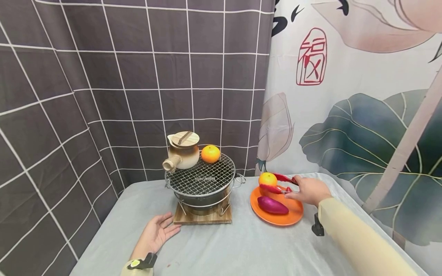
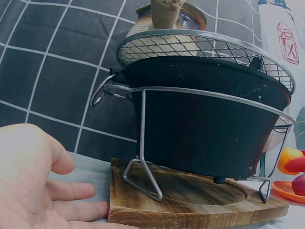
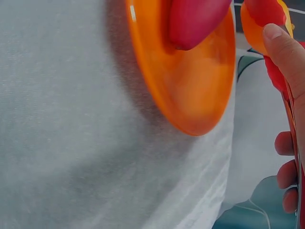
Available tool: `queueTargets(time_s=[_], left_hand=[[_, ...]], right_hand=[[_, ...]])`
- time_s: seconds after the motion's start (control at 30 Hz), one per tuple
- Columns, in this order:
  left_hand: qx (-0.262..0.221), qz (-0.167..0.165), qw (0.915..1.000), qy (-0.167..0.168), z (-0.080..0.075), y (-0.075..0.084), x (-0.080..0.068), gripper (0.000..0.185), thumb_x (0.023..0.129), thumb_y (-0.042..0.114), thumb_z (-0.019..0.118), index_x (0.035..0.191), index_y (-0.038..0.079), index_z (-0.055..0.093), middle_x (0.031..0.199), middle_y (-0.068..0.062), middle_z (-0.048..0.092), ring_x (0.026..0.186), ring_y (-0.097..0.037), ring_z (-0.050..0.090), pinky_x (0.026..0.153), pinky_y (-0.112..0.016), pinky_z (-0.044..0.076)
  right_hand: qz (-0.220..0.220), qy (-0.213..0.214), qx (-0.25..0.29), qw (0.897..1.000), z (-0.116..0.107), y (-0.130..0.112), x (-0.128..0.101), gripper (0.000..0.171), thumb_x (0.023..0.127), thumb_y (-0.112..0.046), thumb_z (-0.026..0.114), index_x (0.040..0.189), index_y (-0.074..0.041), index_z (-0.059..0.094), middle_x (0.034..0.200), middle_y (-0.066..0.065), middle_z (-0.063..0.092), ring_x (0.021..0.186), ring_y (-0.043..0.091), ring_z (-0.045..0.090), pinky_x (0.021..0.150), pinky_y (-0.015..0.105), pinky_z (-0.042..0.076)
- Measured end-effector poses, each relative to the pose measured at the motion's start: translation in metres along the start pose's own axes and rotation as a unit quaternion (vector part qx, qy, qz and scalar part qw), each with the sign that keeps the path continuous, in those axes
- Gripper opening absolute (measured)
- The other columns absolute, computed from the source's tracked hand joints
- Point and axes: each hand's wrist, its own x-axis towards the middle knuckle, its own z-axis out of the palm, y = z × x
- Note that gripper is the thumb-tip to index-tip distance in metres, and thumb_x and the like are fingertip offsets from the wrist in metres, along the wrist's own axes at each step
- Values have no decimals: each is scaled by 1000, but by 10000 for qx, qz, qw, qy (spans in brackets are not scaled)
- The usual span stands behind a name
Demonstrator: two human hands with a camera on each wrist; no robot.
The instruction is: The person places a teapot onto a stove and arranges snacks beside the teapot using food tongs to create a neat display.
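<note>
In the head view my right hand [image 1: 312, 190] grips red-tipped tongs [image 1: 272, 188], whose tips stand around an orange-coloured citrus fruit [image 1: 268, 179] over the orange plate [image 1: 291, 214]. A purple sweet potato [image 1: 272, 205] lies on that plate. The right wrist view shows the thumb [image 3: 286, 57] along the tongs, with the fruit cut off by the frame edge. My left hand [image 1: 159, 232] lies palm up with loosely extended fingers by the left edge of the wooden board [image 2: 143, 210]; its fingertips seem to touch the board.
A black round stove [image 2: 205, 119] in a wire stand rests on the board, topped by a wire grill mesh [image 1: 207, 178]. On the mesh are a side-handled clay teapot [image 1: 188, 157] with a wooden lid and a second citrus fruit [image 1: 210, 153]. A grey cloth [image 1: 221, 249] covers the table.
</note>
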Motion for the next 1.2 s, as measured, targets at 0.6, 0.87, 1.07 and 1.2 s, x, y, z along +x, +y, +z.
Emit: queueTargets(time_s=[0.6, 0.87, 1.07, 1.2], left_hand=[[-147, -90, 9996, -204, -3, 2, 0, 61, 107, 24, 7, 156, -13, -1, 159, -39, -5, 135, -55, 39, 110, -57, 42], [-141, -95, 9995, -277, -4, 3, 0, 62, 107, 25, 6, 155, -12, -2, 159, -39, -5, 131, -53, 47, 110, -56, 43], [-190, -140, 9993, -297, -3, 3, -2, 62, 107, 26, 5, 156, -12, -3, 159, -39, -5, 132, -52, 45, 110, -57, 42], [-189, -142, 9993, -290, -2, 3, -3, 62, 107, 26, 5, 156, -11, -3, 159, -39, -6, 133, -53, 44, 110, -57, 42]], right_hand=[[-192, 266, -52, 9994, -27, -13, 6, 104, 65, -89, 65, 125, -4, 61, 101, 11, 71, 80, 23, 65, 62, 45, 63], [-218, 387, -106, 9990, -43, -17, 4, 105, 66, -88, 64, 128, -3, 60, 104, 13, 72, 80, 24, 66, 64, 47, 63], [-212, 378, 27, 9991, -54, -24, 5, 108, 66, -89, 63, 132, -4, 58, 106, 14, 72, 80, 23, 66, 63, 45, 63], [-204, 378, 30, 9991, -60, -30, 6, 109, 66, -89, 63, 133, -5, 57, 107, 12, 72, 80, 22, 66, 66, 45, 64]])
